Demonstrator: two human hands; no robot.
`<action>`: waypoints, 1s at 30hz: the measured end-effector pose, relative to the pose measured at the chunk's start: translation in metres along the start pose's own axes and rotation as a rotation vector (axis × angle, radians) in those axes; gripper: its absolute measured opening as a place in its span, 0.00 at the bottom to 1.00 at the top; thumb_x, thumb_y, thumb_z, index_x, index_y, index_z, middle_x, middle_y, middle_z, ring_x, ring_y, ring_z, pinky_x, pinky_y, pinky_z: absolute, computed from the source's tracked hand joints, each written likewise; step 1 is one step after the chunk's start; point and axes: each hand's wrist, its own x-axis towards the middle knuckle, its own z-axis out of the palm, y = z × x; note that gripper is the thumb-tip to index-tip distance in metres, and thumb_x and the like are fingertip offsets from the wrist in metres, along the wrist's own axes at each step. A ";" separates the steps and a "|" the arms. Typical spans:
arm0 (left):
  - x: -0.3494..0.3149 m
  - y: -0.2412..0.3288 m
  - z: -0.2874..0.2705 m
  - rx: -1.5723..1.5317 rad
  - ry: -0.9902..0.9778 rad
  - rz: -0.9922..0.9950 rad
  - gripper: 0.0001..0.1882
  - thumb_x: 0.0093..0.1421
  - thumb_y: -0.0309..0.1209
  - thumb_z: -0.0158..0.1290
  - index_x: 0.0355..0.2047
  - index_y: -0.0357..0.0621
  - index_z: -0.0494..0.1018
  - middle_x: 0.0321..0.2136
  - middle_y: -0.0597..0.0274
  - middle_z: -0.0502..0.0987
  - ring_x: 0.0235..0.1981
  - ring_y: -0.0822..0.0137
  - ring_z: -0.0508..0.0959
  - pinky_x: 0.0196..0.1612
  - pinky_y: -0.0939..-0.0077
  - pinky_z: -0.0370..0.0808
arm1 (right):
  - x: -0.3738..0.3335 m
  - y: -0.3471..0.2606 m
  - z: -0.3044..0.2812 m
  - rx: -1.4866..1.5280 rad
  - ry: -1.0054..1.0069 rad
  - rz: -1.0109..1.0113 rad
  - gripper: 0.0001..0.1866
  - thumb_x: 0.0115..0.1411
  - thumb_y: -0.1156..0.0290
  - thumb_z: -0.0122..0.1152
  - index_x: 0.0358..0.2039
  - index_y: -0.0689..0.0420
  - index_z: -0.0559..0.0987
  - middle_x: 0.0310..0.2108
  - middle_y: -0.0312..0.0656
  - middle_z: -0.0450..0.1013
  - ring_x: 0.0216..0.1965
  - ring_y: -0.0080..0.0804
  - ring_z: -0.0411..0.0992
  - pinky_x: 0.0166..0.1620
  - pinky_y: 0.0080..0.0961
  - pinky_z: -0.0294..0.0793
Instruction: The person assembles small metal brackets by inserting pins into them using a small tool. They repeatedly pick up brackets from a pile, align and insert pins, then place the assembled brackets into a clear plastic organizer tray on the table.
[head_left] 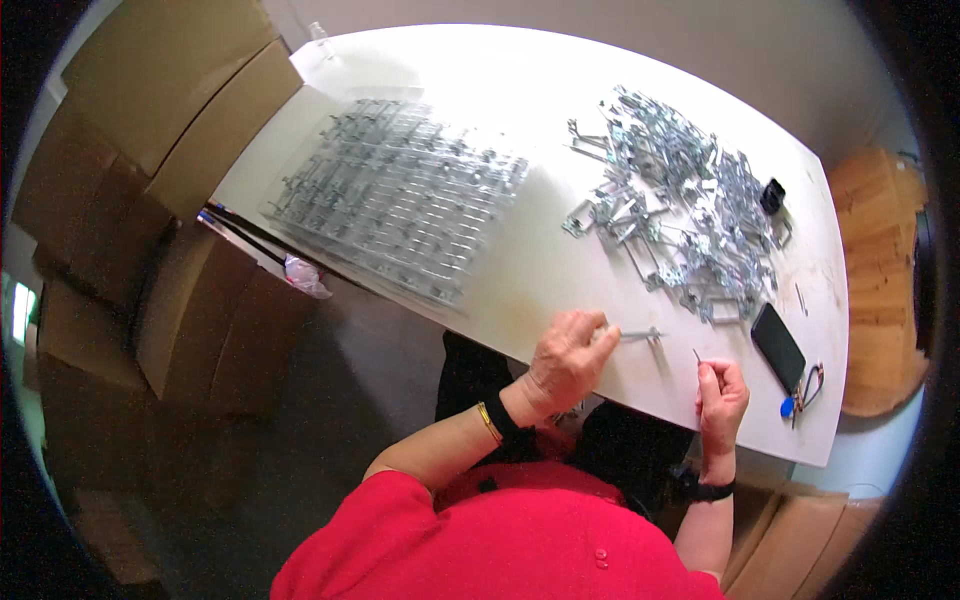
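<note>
My left hand (pixel 570 362) is closed on a small silvery metal bracket (pixel 640 335), which sticks out to the right from between thumb and fingers over the near part of the table. To its right, my right hand (pixel 722 398) pinches a thin dark pin-like piece (pixel 697 354), its tip pointing up and left. A gap separates the pin from the bracket. Beyond both hands lies a loose heap of silvery metal brackets (pixel 690 200). At the left of the table, clear plastic trays (pixel 400 200) hold rows of similar metal parts.
The white table (pixel 535 275) carries a black phone (pixel 778 348), keys with a blue tag (pixel 788 407) and a small black case (pixel 772 196) on the right. Cardboard boxes (pixel 150 120) are stacked at the left. A wooden stool (pixel 875 280) stands beyond the right edge.
</note>
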 end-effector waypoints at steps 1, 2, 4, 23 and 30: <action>-0.005 0.001 -0.001 -0.022 -0.051 0.007 0.11 0.56 0.23 0.60 0.41 0.41 0.79 0.41 0.52 0.77 0.39 0.52 0.81 0.44 0.58 0.79 | -0.001 0.000 -0.001 -0.018 0.001 0.010 0.06 0.73 0.68 0.65 0.40 0.57 0.81 0.23 0.26 0.70 0.20 0.11 0.64 0.22 0.15 0.62; -0.008 0.002 -0.002 -0.038 -0.067 0.025 0.12 0.55 0.23 0.59 0.41 0.39 0.79 0.42 0.51 0.78 0.41 0.51 0.81 0.46 0.58 0.79 | -0.001 0.000 0.000 -0.007 0.000 0.003 0.06 0.73 0.68 0.65 0.41 0.57 0.81 0.23 0.26 0.70 0.19 0.11 0.64 0.22 0.15 0.62; -0.012 0.004 0.000 -0.084 -0.106 0.065 0.14 0.55 0.24 0.59 0.43 0.37 0.78 0.44 0.49 0.78 0.44 0.50 0.82 0.49 0.58 0.79 | -0.003 0.002 0.000 0.008 0.013 -0.005 0.06 0.73 0.68 0.65 0.41 0.57 0.81 0.23 0.25 0.70 0.19 0.11 0.64 0.22 0.15 0.62; -0.022 0.007 0.014 -0.106 -0.167 -0.068 0.27 0.59 0.28 0.58 0.60 0.36 0.75 0.53 0.51 0.77 0.55 0.51 0.77 0.59 0.57 0.73 | 0.003 0.019 -0.005 -0.009 0.081 -0.061 0.05 0.74 0.70 0.63 0.41 0.57 0.79 0.21 0.26 0.68 0.17 0.12 0.60 0.22 0.15 0.57; -0.028 0.009 0.021 -0.151 -0.192 -0.147 0.30 0.58 0.28 0.57 0.62 0.37 0.72 0.55 0.51 0.76 0.56 0.50 0.76 0.61 0.56 0.72 | 0.005 0.017 -0.007 -0.071 0.080 -0.040 0.05 0.75 0.68 0.61 0.41 0.55 0.78 0.23 0.25 0.66 0.19 0.10 0.59 0.23 0.14 0.55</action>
